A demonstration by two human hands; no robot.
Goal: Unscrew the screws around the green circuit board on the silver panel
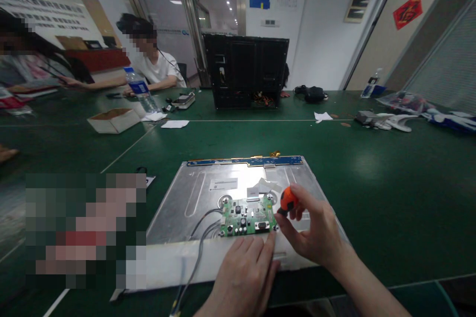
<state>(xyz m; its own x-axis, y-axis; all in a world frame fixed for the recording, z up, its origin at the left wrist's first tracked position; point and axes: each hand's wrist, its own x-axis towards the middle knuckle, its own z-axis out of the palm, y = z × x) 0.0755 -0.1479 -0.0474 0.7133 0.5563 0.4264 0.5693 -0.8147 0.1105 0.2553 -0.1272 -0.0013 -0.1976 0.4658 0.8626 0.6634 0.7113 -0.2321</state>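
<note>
Right grip closed around orange-handled tool, at right end of circuit board; board's long axis sideways on metal panel. Left grip flat, seemingly empty, fingers at near edge.

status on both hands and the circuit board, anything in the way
Right hand grips orange-black tool at right of circuit board. Left hand at its near edge. Circuit board on metal panel. Cables off its left side, not crossing it.
</note>
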